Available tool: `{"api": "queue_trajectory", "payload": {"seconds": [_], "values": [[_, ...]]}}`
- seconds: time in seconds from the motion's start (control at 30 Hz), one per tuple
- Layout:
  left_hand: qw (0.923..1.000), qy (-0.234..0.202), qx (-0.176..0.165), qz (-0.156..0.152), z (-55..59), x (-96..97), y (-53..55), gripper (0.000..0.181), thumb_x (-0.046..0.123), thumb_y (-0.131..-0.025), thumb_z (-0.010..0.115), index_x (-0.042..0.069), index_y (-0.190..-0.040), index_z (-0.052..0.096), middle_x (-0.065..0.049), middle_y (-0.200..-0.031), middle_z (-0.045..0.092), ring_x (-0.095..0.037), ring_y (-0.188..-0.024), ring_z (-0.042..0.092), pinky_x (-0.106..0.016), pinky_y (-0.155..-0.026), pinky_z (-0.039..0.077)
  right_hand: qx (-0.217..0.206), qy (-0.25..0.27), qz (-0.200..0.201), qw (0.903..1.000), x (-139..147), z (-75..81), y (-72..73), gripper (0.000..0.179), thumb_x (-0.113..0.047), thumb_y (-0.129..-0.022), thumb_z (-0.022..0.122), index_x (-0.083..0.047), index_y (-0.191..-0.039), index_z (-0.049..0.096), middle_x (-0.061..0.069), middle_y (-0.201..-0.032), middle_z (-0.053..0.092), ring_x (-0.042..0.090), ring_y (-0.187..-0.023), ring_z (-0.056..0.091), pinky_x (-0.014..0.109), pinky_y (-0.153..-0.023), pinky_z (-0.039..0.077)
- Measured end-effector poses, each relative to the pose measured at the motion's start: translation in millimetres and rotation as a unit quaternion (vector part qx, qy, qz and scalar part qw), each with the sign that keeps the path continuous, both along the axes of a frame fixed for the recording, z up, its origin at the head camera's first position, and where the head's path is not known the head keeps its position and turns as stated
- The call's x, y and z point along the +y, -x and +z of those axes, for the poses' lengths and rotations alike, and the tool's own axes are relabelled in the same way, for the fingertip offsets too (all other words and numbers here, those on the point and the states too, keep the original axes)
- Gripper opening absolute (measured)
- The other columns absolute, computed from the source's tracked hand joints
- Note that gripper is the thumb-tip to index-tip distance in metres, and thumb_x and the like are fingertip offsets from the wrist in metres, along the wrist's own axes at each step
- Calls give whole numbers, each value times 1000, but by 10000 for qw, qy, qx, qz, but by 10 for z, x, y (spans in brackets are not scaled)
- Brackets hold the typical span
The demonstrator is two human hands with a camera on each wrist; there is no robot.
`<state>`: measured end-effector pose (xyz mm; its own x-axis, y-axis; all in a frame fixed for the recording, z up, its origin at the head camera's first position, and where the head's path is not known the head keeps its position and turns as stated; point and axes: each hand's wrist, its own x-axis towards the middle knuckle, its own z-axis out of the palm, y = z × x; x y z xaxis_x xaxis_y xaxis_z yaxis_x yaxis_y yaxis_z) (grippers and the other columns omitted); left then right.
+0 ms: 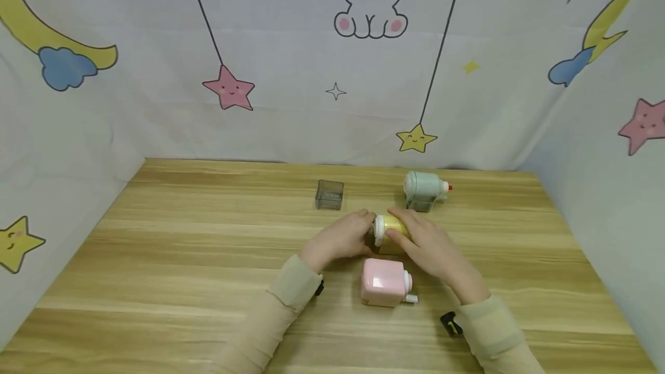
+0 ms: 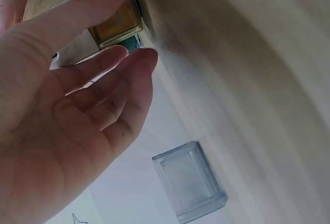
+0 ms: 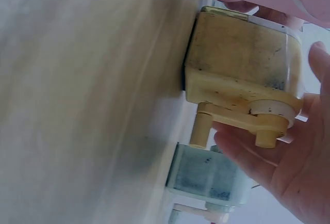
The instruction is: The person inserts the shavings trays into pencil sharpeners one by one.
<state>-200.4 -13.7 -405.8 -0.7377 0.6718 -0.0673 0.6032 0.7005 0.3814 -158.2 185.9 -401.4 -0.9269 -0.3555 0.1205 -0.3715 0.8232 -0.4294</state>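
Fingers of the right hand point(image 1: 428, 242) wrap the yellow sharpener point(image 3: 242, 53), thumb over the near side and the other fingertips on the far side, so they hold its body. Fingers of the left hand point(image 1: 343, 237) are bent, with a moderate gap between thumb and index finger; the thumb overlaps the amber window point(image 2: 116, 22), but whether they pinch or only touch there I cannot tell.

The key relation, I judge, is that the sharpener's long axis runs sideways between the 2 hands: its white ring point(image 1: 380, 231) faces the left fingers, and its crank point(image 3: 232, 117) points toward the right palm. The right hand is nearer, being over the body.

Relative to the fingers, the pink sharpener point(image 1: 383, 281) lies just on the person's side, the green sharpener point(image 1: 423, 189) beyond the right fingertips, and the clear box point(image 1: 329, 195) beyond the left knuckles.
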Motion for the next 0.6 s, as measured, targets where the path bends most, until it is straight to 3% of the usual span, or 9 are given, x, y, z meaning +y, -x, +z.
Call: {"api": "queue_trajectory", "payload": {"seconds": [0.17, 0.33, 0.47, 0.6], "values": [[9985, 198, 518, -17, 23, -45, -15, 53, 19, -82, 76, 4, -128, 54, -7, -118, 61, -21, -105, 58, -31, -95, 52, 172, -407, 38, 9990, -17, 39, 18, 57, -52, -98, 43, -14, -140, 44, 10, -133, 56, 33, -118, 58, 54, -94, 49], [9945, 31, 1044, 11, 65, -131, -3, 42, 14, -87, 67, 9, -127, 58, -6, -116, 61, -22, -104, 55, -32, -92, 52, 258, -543, 29, 9982, 18, 105, 42, 62, -54, -99, 38, -13, -145, 39, 13, -140, 52, 37, -125, 53, 56, -101, 45], [9904, -254, 1341, 221, 125, -300, 26, 54, 21, -82, 76, 13, -131, 56, -5, -126, 58, -25, -118, 49, -41, -100, 46, 75, -146, 11, 9999, 101, 184, 52, 59, -50, -101, 35, -13, -147, 37, 13, -145, 47, 37, -130, 49, 57, -104, 42], [9838, -411, 1620, 647, 177, -503, 89, 71, 28, -76, 81, 16, -138, 49, -7, -140, 50, -31, -134, 37, -54, -109, 36, -183, 668, -135, 9975, 243, 249, 78, 52, -41, -104, 35, -12, -147, 37, 16, -144, 47, 38, -130, 47, 61, -103, 40]]}}
